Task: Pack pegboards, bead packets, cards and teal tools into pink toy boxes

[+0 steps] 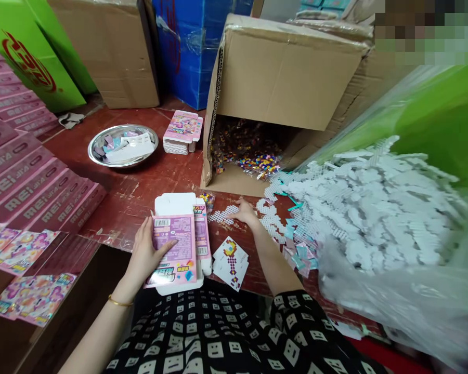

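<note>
My left hand (pixel 144 249) grips a pink printed box (pixel 175 246) by its left side, thumb across the face. White flaps stick out at the box's top and bottom. A second pink box (pixel 203 239) lies partly under it on the right. My right hand (pixel 246 214) has its fingertips closed on the end of a white perforated plastic piece (pixel 223 214). Between the box and that piece sits a small clear bag of colored beads (pixel 207 199). Below the right hand lie white cards (pixel 231 262) printed with a pixel wand pattern.
A metal bowl (pixel 91 150) holds packets and white pieces; beside it is a stack of pink boxes (pixel 181 130). An open carton (pixel 284 72) contains bead bags. White perforated pieces (pixel 386 208) heap at right, near small packets (pixel 302 254). Pink cartons (pixel 35 192) line the left.
</note>
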`<state>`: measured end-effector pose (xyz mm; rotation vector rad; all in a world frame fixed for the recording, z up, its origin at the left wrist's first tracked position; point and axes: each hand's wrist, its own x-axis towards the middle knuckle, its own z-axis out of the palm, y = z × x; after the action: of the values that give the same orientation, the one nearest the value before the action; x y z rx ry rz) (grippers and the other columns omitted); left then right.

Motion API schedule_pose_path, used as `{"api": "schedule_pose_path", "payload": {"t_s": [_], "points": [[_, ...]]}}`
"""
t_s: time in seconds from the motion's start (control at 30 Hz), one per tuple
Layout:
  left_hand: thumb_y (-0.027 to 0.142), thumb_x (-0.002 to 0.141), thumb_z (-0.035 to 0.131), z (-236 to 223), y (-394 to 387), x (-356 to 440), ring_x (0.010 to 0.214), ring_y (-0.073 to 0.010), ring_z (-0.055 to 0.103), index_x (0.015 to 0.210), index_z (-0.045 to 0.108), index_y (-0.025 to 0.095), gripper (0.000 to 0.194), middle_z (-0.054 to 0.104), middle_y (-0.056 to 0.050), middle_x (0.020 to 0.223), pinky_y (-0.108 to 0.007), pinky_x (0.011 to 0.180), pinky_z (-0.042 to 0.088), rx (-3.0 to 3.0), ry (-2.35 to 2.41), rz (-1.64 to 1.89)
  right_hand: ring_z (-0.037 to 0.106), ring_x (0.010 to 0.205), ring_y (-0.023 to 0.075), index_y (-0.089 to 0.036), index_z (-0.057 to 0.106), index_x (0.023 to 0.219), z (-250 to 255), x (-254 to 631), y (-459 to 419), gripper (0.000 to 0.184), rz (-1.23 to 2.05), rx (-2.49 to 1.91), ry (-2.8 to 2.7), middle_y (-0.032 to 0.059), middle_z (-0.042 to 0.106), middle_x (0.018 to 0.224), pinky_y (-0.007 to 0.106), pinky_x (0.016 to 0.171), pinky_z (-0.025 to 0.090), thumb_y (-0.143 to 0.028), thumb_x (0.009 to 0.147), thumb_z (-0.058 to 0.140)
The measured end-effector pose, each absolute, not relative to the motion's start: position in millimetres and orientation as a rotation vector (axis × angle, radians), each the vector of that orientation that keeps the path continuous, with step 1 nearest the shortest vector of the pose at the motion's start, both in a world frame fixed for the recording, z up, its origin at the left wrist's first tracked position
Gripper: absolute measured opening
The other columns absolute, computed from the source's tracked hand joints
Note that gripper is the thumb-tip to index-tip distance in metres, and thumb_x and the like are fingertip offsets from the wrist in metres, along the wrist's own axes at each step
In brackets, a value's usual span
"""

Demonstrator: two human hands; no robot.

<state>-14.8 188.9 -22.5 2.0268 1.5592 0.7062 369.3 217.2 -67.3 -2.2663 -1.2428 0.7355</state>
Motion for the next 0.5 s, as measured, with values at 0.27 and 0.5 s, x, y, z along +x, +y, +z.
{"api": "schedule_pose_path", "payload": {"t_s": [0.27,0.5], "points": [[0.064,0.08,0.067,-24.4,188.2,-12.9,0.146,-0.04,0.036,0.151,0.033,0.02,0.09,0.039,-0.021,0.155,-0.061,0.118,0.032,1.99,1.544,0.73,0.062,0.105,0.0251,-0.017,0.067,0.096,-64.8,376.0,217.1,0.063,0.829,-2.196,-1.441,0.0082,0.065,0.109,0.033,0.089,0.048,-0.029,0.042,0.096],[0.065,0.081,0.065,-28.2,188.6,-12.7,0.145,-0.0404,0.038,0.151,0.034,0.025,0.086,0.038,-0.019,0.155,-0.063,0.117,0.034,1.989,1.535,0.728,0.06,0.098,0.0267,-0.02,0.056,0.077,-63.0,368.8,187.8,0.059,0.816,-2.135,-1.461,0.0027,0.061,0.091,0.037,0.087,0.047,-0.03,0.035,0.097]]}}
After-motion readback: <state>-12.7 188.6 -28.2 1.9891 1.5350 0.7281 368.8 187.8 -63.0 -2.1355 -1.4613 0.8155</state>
